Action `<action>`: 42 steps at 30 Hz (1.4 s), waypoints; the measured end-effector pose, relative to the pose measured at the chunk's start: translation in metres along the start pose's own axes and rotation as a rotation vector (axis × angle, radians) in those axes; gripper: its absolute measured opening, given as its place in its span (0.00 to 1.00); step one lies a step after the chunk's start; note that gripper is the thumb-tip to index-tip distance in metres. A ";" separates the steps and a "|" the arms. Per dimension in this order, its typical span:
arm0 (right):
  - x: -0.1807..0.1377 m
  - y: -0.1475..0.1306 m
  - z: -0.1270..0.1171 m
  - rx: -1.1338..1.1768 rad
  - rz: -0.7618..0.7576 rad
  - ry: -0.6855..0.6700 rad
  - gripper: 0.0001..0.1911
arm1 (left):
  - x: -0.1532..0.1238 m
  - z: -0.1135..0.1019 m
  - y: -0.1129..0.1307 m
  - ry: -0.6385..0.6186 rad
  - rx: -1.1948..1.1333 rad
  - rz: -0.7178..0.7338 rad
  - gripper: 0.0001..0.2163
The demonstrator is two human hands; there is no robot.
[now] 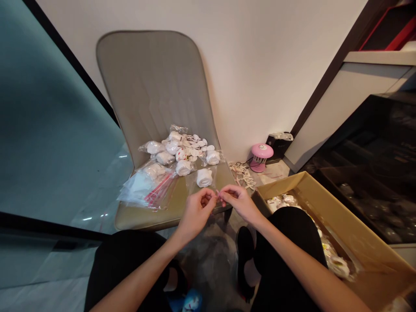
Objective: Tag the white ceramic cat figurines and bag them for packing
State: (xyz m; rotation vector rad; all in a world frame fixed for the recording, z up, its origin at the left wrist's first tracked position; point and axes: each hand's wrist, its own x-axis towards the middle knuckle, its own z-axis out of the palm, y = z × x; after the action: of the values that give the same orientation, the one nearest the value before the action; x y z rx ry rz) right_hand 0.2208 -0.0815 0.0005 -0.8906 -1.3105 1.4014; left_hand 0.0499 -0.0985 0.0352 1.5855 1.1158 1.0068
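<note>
My left hand (199, 209) and my right hand (239, 201) meet at the chair's front right corner. Thumb and fingers of each are pinched together at one spot, on something tiny and pinkish that I cannot make out. Just beyond my left hand, a white rounded piece (204, 177) lies in a clear plastic bag on the chair seat (139, 220). Further back is a heap of similar bagged white pieces (165, 157), with flat white discs (196, 143) beside it. A stack of clear zip bags (138, 190) with red strips covers the seat's left side.
At right by my knee stands an open cardboard box (367, 242) holding several bagged pieces. A pink lamp-like device (261, 151), a black box (280, 145) and a pile of white strips (243, 175) are along the wall. Something blue (192, 300) sits on the floor between my feet.
</note>
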 end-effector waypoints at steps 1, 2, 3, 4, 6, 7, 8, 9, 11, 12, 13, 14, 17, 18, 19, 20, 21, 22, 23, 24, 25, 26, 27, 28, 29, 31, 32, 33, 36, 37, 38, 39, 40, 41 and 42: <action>0.000 -0.001 -0.001 -0.007 -0.003 -0.006 0.16 | 0.000 -0.001 0.000 -0.002 -0.009 -0.005 0.11; 0.000 -0.001 -0.001 -0.008 -0.006 -0.011 0.16 | 0.000 -0.001 0.001 -0.003 -0.012 -0.005 0.11; 0.000 -0.002 -0.001 -0.002 -0.007 -0.011 0.16 | -0.001 -0.002 0.002 -0.001 -0.009 0.001 0.11; -0.001 -0.003 -0.001 0.009 -0.008 -0.005 0.16 | -0.001 -0.002 0.002 0.006 -0.001 0.010 0.10; -0.001 -0.003 0.000 0.044 -0.007 0.016 0.16 | -0.002 -0.001 0.003 0.029 0.022 0.027 0.10; -0.001 -0.003 0.001 0.063 -0.006 0.025 0.17 | -0.002 -0.001 0.003 0.039 0.033 0.033 0.10; -0.001 -0.002 0.002 0.078 -0.004 0.029 0.18 | -0.002 0.000 0.002 0.042 0.042 0.037 0.10; -0.002 -0.002 0.003 0.086 -0.002 0.028 0.18 | -0.003 0.001 0.002 0.040 0.047 0.038 0.11; -0.002 0.000 0.006 0.089 0.009 0.016 0.19 | -0.003 0.002 0.001 0.026 0.046 0.036 0.12; -0.002 0.001 0.007 0.089 0.017 0.011 0.19 | -0.003 0.002 0.001 0.021 0.047 0.036 0.12; -0.002 0.002 0.008 0.093 0.025 0.003 0.19 | -0.003 0.002 0.001 0.018 0.052 0.039 0.12; -0.002 0.003 0.008 0.099 0.031 -0.005 0.19 | -0.003 0.002 0.001 0.014 0.059 0.045 0.12; -0.001 0.002 0.006 0.100 0.027 -0.047 0.19 | -0.004 0.001 0.002 0.007 0.066 0.056 0.11; -0.001 0.001 0.004 0.087 0.017 -0.061 0.18 | -0.003 0.000 0.002 0.010 0.061 0.054 0.10; 0.000 0.000 0.001 0.068 0.006 -0.064 0.18 | -0.003 -0.001 0.003 0.017 0.056 0.051 0.10; 0.000 -0.002 -0.002 0.046 -0.003 -0.058 0.18 | -0.003 -0.003 0.004 0.027 0.052 0.051 0.10; 0.000 -0.004 -0.005 0.022 -0.009 -0.045 0.17 | -0.002 -0.004 0.004 0.035 0.050 0.053 0.09; 0.000 -0.006 -0.008 -0.001 -0.011 -0.030 0.18 | -0.002 -0.006 0.005 0.038 0.044 0.055 0.09; 0.000 -0.008 -0.012 -0.024 -0.011 -0.021 0.18 | -0.002 -0.007 0.006 0.038 0.031 0.055 0.09; 0.001 -0.009 -0.015 -0.048 -0.013 -0.017 0.18 | -0.001 -0.008 0.007 0.036 0.009 0.052 0.09; 0.001 -0.011 -0.018 -0.071 -0.022 -0.009 0.18 | -0.001 -0.008 0.008 0.034 -0.017 0.045 0.09; 0.002 -0.012 -0.022 -0.093 -0.041 0.014 0.18 | -0.001 -0.008 0.008 0.029 -0.044 0.036 0.09; 0.002 -0.013 -0.026 -0.112 -0.067 0.056 0.18 | -0.001 -0.008 0.008 0.022 -0.062 0.028 0.09; 0.003 -0.014 -0.030 -0.129 -0.094 0.112 0.17 | -0.002 -0.008 0.009 0.013 -0.068 0.023 0.10; 0.004 -0.014 -0.034 -0.143 -0.115 0.171 0.17 | -0.002 -0.008 0.009 0.001 -0.059 0.022 0.10; 0.005 -0.014 -0.040 -0.163 -0.112 0.229 0.17 | -0.002 -0.007 0.008 -0.019 -0.005 0.034 0.10; 0.005 -0.014 -0.041 -0.171 -0.084 0.206 0.18 | -0.003 -0.007 0.008 -0.022 0.032 0.048 0.10; 0.005 -0.013 -0.040 -0.175 -0.046 0.149 0.19 | -0.003 -0.007 0.008 -0.019 0.072 0.065 0.10; 0.001 -0.013 -0.033 -0.146 0.068 -0.115 0.20 | -0.003 -0.005 0.009 -0.010 0.182 0.132 0.09; 0.000 -0.013 -0.030 -0.132 0.087 -0.188 0.20 | -0.003 -0.005 0.009 -0.010 0.216 0.156 0.09; -0.002 -0.013 -0.028 -0.120 0.094 -0.239 0.19 | -0.003 -0.005 0.010 -0.011 0.247 0.181 0.08; -0.003 -0.013 -0.026 -0.113 0.096 -0.272 0.19 | -0.003 -0.005 0.010 -0.012 0.276 0.203 0.08; -0.004 -0.014 -0.025 -0.111 0.098 -0.294 0.18 | -0.003 -0.005 0.010 -0.013 0.302 0.221 0.08; -0.004 -0.014 -0.024 -0.109 0.100 -0.312 0.17 | -0.003 -0.005 0.010 -0.013 0.325 0.235 0.07; -0.004 -0.014 -0.024 -0.104 0.107 -0.327 0.16 | -0.003 -0.006 0.010 -0.011 0.344 0.244 0.07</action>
State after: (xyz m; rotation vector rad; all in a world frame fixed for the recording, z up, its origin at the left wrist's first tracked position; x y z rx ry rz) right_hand 0.2471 -0.0799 0.0100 -0.8340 -1.6121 1.6242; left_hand 0.0456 -0.1019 0.0460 2.0390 1.1525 0.9990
